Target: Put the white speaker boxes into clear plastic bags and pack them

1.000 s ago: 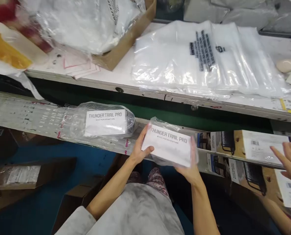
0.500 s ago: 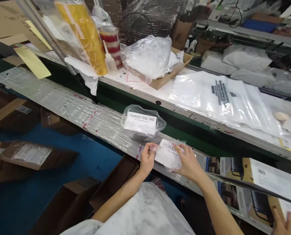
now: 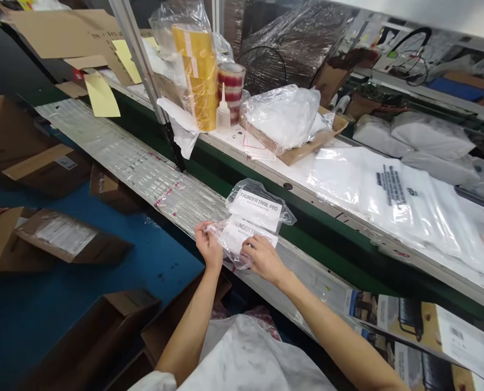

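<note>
A white box in a clear plastic bag [image 3: 242, 233], printed THUNDER TRAIL PRO, lies on the tape-covered ledge in front of me. My left hand [image 3: 209, 245] pinches the loose left end of its bag. On the front right part of the same bag rest the bent fingers of my right hand [image 3: 261, 258]; what they grip, if anything, is hard to make out. Just behind it sits a second bagged white box [image 3: 262, 207] with the same print, its front partly covered by the nearer one.
Behind the ledge [image 3: 136, 174], a shelf holds yellow tape rolls [image 3: 195, 81], a small bottle [image 3: 222, 113], a cardboard tray with plastic [image 3: 284, 117] and flat white bags [image 3: 388, 190]. Printed boxes [image 3: 413, 320] lie at right. Cartons [image 3: 58, 236] stand on the blue floor.
Both hands have moved left with the nearer bagged box, now right in front of the other one. My right hand has shifted from the box's right side to its front. The view has shifted too.
</note>
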`<state>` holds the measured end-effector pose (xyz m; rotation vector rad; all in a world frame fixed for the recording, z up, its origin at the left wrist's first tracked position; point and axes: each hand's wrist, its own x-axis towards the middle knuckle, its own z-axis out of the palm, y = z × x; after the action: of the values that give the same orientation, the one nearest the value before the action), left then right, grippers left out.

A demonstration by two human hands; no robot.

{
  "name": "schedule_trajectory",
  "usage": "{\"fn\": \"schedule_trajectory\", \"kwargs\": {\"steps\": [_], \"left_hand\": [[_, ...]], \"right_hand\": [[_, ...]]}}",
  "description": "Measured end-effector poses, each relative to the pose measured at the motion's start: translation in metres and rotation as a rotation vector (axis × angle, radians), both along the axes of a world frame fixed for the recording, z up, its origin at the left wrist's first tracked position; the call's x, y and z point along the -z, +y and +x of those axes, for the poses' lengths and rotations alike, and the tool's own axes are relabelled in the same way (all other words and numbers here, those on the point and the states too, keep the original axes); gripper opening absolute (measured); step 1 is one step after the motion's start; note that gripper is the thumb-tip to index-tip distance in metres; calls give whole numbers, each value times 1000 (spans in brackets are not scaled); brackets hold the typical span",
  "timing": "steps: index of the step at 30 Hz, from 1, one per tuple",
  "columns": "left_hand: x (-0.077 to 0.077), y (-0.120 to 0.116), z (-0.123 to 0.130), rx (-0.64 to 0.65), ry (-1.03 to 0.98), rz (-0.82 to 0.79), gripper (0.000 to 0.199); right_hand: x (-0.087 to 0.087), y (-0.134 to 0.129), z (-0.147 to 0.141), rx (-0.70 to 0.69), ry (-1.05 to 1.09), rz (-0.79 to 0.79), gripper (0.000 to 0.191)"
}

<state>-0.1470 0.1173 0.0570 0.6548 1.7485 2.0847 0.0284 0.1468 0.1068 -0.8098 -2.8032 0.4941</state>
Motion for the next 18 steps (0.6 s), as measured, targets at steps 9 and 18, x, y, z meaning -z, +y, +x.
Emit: {"fn": "schedule_trajectory", "kwargs": {"steps": [9, 18], "left_hand": [[24, -38, -4, -16, 531, -67, 36], [11, -28, -20, 177, 802, -275, 10]], "right_hand": [[-54, 110, -1, 326, -26, -80, 89], [-30, 153, -9, 279, -146, -82, 21]]}}
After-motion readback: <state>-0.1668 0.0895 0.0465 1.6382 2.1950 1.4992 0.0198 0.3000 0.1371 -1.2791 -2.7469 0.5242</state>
